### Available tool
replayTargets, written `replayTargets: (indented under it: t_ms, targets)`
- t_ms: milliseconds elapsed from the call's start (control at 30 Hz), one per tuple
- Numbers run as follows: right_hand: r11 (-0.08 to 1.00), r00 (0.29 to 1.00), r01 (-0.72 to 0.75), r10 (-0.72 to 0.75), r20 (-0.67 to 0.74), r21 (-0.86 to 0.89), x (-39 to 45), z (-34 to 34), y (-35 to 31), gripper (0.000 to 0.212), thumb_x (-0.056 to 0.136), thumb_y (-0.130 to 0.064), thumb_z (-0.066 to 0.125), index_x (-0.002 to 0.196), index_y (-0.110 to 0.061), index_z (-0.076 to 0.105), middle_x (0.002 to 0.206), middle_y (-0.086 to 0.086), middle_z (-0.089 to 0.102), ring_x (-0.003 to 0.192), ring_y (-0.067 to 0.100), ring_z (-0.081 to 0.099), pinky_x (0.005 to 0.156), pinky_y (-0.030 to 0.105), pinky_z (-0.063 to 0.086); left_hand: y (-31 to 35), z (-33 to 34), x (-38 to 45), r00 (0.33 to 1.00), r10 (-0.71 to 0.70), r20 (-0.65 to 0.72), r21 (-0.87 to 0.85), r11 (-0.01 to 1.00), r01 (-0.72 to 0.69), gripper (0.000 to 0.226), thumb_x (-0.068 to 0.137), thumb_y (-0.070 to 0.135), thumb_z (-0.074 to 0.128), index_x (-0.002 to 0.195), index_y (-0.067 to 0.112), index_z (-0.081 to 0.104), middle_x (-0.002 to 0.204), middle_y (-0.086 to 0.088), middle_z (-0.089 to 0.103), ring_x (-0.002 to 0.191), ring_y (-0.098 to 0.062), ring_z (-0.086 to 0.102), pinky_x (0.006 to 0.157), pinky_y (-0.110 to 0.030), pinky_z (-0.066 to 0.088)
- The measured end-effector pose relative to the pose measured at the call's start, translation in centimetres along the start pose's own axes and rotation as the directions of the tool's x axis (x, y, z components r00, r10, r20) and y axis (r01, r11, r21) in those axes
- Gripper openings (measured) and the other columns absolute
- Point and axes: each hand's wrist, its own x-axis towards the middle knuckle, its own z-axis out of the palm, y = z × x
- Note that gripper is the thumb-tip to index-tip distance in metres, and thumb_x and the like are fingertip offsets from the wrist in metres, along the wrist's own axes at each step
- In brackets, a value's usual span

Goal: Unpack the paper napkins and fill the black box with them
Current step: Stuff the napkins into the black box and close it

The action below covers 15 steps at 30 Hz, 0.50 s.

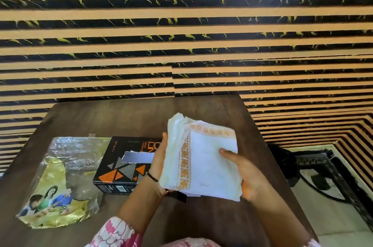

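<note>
Hands grip a stack of white orange-bordered paper napkins (203,157) right of frame centre: left hand (159,157) and right hand (242,172) both have fingers clamped on its edges. Black box (123,166) lies left of them on the wooden table (121,117), beside the empty wrapper (60,182).

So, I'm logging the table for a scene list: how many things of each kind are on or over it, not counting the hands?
Stack of white paper napkins with orange borders, held in both hands over the table: 1
Black box with orange triangles: 1
Empty clear and gold plastic napkin wrapper: 1
Total: 3
</note>
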Motion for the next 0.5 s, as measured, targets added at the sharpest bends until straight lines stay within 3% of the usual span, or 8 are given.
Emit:
replayTargets:
  t_ms: [67, 167, 233, 267, 367, 500]
  targets:
    - [0.999, 0.997, 0.039, -0.038, -0.060, 0.025, 0.4, -0.1, 0.3, 0.044, 0.069, -0.028, 0.073, 0.109, -0.012, 0.067, 0.106, 0.017, 0.071, 0.099, 0.035, 0.067, 0.093, 0.053, 0.049, 1.6, 3.0, -1.0, 0.988, -0.113, 0.107, 0.077, 0.991, 0.105, 0.068, 0.080, 0.070, 0.033, 0.089, 0.017, 0.075, 0.086, -0.007, 0.074, 0.077, -0.023, 0.071, 0.068, -0.036, 0.059]
    - [0.998, 0.996, 0.046, -0.043, -0.084, 0.040, 0.7, -0.5, 0.3, 0.031, 0.074, -0.024, 0.070, 0.103, -0.012, 0.069, 0.096, 0.015, 0.074, 0.085, 0.031, 0.071, 0.080, 0.046, 0.055, 2.6, 2.7, -1.8, 0.960, -0.151, 0.234, 0.166, 0.979, 0.114, 0.067, 0.071, 0.070, 0.052, 0.111, 0.018, 0.066, 0.105, -0.009, 0.071, 0.094, -0.026, 0.068, 0.077, -0.040, 0.057]
    - [0.998, 0.997, 0.046, -0.043, -0.060, 0.040, 0.8, -0.7, 0.2, 0.033, 0.074, -0.023, 0.071, 0.105, -0.013, 0.068, 0.098, 0.015, 0.074, 0.088, 0.032, 0.070, 0.079, 0.046, 0.055, 2.6, 1.9, -1.7, 0.971, -0.138, 0.196, 0.304, 0.950, 0.074, 0.058, 0.064, 0.047, 0.074, 0.113, 0.019, 0.063, 0.103, -0.008, 0.072, 0.092, -0.025, 0.069, 0.074, -0.039, 0.058]
    - [0.998, 0.999, 0.041, -0.040, -0.031, 0.041, 0.8, -0.8, 0.1, 0.038, 0.072, -0.024, 0.073, 0.108, -0.014, 0.067, 0.103, 0.015, 0.072, 0.093, 0.034, 0.069, 0.081, 0.047, 0.054, 2.8, 1.8, -1.6, 0.973, -0.126, 0.192, 0.370, 0.928, 0.047, 0.053, 0.065, 0.032, 0.076, 0.115, 0.019, 0.061, 0.102, -0.008, 0.073, 0.090, -0.026, 0.070, 0.073, -0.039, 0.058]
    - [0.998, 0.995, -0.012, 0.007, 0.098, 0.056, 0.8, -1.2, 0.1, 0.048, 0.064, -0.026, 0.080, 0.109, -0.017, 0.066, 0.107, 0.015, 0.071, 0.099, 0.034, 0.067, 0.076, 0.045, 0.056, 3.2, 2.2, -2.1, 0.983, -0.049, 0.179, 0.409, 0.912, -0.029, 0.044, 0.077, 0.000, 0.065, 0.114, 0.022, 0.059, 0.098, -0.009, 0.073, 0.086, -0.028, 0.071, 0.069, -0.040, 0.060]
    - [0.994, 0.974, -0.090, 0.074, 0.215, 0.063, 1.2, -1.8, 0.9, 0.055, 0.041, -0.026, 0.092, 0.093, -0.016, 0.074, 0.101, 0.016, 0.072, 0.091, 0.032, 0.070, 0.065, 0.040, 0.059, 3.8, 2.3, -2.6, 0.969, -0.047, 0.242, 0.352, 0.935, -0.043, 0.049, 0.080, -0.008, 0.053, 0.115, 0.025, 0.058, 0.101, -0.010, 0.073, 0.085, -0.028, 0.071, 0.067, -0.040, 0.060]
